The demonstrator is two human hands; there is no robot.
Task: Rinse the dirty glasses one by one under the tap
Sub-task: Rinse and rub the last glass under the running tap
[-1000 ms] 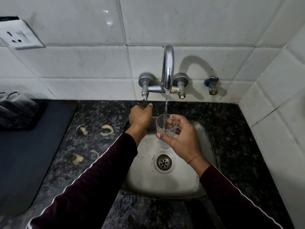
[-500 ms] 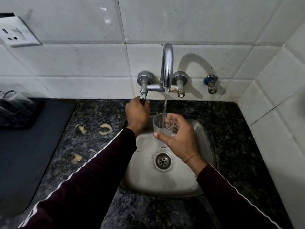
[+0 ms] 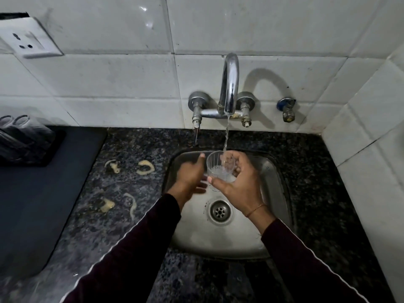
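Now, from the head view, our right hand [image 3: 239, 184] is gripping the glass [image 3: 218, 170] upright over the sink's [image 3: 275, 193] back edge so the tap's [image 3: 229, 84] stream falls inside; our left hand [image 3: 191, 174], blurred, fingers relaxed, is holding nothing beside it.

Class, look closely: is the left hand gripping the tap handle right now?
No, the left hand is off the tap handle, lower, beside the glass.

A wall socket [image 3: 28, 41]; pale scraps, perhaps peelings [image 3: 145, 167], on the counter [image 3: 135, 215].
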